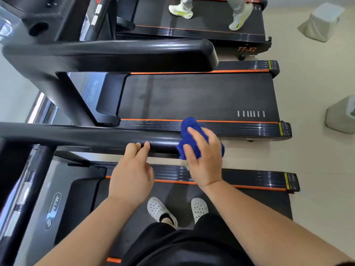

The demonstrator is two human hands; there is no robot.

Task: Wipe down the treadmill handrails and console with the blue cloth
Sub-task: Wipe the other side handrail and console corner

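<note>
1. Two hands, mid-frame: right hand (207, 160) holds the soft blue cloth (189, 127) on the long black handrail (96, 137) end; left hand (132, 175) rests loose fingers there.
2. Pushed too far, the cloth could slide off and drop.

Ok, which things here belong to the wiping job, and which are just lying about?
Job: blue cloth, held on the end of the near handrail by the right hand; left hand, fingers resting on that rail.
Lying about: two white bins on the floor; another person's sneakers on the far treadmill.
</note>
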